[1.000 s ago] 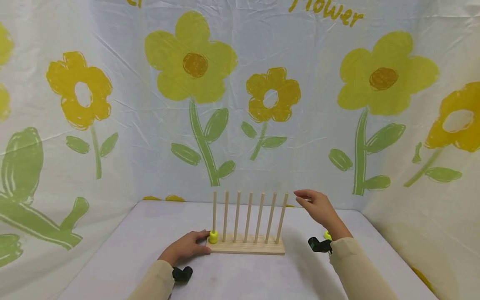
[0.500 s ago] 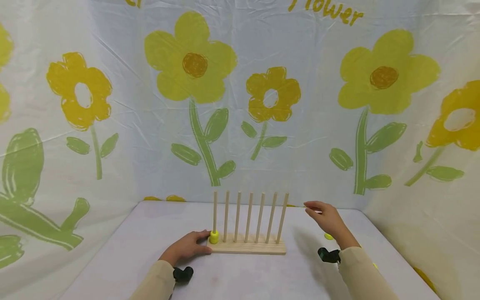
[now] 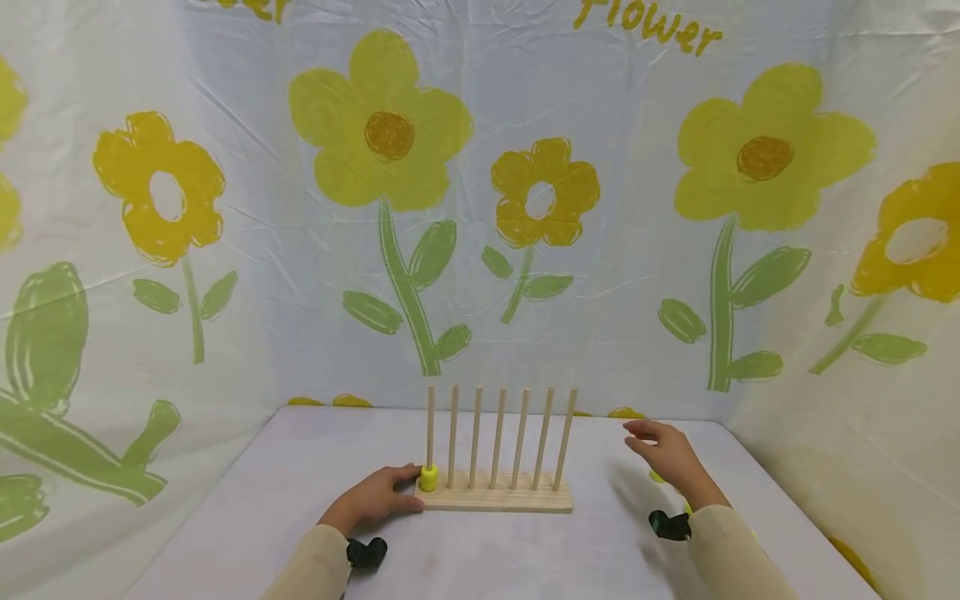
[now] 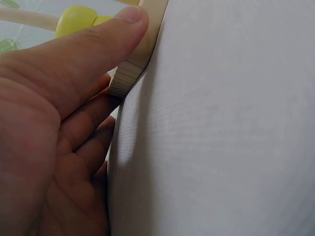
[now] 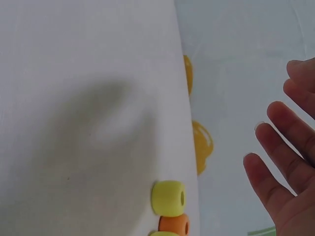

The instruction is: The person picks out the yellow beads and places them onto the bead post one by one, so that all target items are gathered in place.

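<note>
A wooden peg stand (image 3: 495,498) with a row of several upright pegs sits on the table. Yellow beads (image 3: 428,478) are stacked at the bottom of its leftmost peg. My left hand (image 3: 375,496) grips the stand's left end, thumb along the front edge and fingers at the end behind, as the left wrist view shows up close. To the right of the stand, my right hand (image 3: 666,454) hovers over the table, fingers loosely bent and holding nothing. Below it in the right wrist view lie a yellow bead (image 5: 169,198) and an orange bead (image 5: 178,224), with another yellow one partly cut off.
The white table (image 3: 465,567) ends at the back against a hanging cloth (image 3: 330,250) printed with yellow flowers, which also rises at both sides. In the head view my right hand and sleeve partly cover the loose yellow beads (image 3: 656,476) on the right.
My right hand has moved right and downward, away from the rightmost peg and toward the loose beads. The left hand keeps its grip on the stand, which stays in place.
</note>
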The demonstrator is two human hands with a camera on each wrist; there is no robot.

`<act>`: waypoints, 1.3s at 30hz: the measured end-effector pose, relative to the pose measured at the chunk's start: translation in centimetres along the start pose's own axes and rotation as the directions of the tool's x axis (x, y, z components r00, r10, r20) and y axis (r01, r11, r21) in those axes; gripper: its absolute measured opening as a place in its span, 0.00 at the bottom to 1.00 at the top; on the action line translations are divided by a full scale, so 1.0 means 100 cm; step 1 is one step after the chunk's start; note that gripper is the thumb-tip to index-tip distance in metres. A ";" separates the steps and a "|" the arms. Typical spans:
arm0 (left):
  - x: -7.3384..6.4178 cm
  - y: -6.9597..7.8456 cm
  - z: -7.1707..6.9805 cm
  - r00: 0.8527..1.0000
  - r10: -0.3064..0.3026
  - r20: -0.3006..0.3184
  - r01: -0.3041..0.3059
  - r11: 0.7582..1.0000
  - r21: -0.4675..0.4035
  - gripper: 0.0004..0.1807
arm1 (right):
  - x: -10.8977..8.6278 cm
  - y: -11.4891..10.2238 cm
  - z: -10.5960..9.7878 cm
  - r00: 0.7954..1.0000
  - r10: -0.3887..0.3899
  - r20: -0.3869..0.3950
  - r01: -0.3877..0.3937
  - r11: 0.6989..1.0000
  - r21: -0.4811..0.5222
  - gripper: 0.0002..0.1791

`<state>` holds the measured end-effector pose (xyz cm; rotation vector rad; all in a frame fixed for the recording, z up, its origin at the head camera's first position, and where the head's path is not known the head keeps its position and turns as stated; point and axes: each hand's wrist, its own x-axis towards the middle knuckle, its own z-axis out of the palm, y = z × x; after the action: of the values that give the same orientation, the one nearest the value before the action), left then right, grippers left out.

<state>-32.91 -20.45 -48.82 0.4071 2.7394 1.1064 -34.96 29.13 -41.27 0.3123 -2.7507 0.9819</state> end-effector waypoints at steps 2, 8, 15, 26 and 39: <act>0.001 -0.001 0.000 1.000 0.000 0.003 0.000 1.000 0.000 0.43 | -0.001 0.004 0.000 1.000 0.002 0.002 -0.002 1.000 -0.016 0.23; 0.002 -0.003 -0.001 1.000 -0.005 0.002 0.005 1.000 -0.002 0.43 | -0.002 0.018 0.000 1.000 0.016 0.019 -0.015 0.997 -0.074 0.24; 0.000 -0.001 0.001 1.000 -0.021 0.002 0.021 1.000 0.005 0.43 | -0.006 0.030 0.003 0.997 0.063 0.053 -0.056 0.991 -0.122 0.23; 0.000 0.003 -0.001 1.000 -0.020 -0.004 0.020 1.000 0.021 0.44 | -0.003 0.039 0.001 0.988 0.097 0.117 -0.074 0.980 -0.182 0.23; 0.002 -0.001 0.000 1.000 -0.022 -0.003 0.022 1.000 0.019 0.43 | 0.002 0.047 0.008 0.950 0.228 0.215 -0.170 0.951 -0.257 0.22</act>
<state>-33.08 -20.40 -48.90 0.3777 2.7521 1.0768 -36.51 32.18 -44.62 0.1209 -3.1356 0.6852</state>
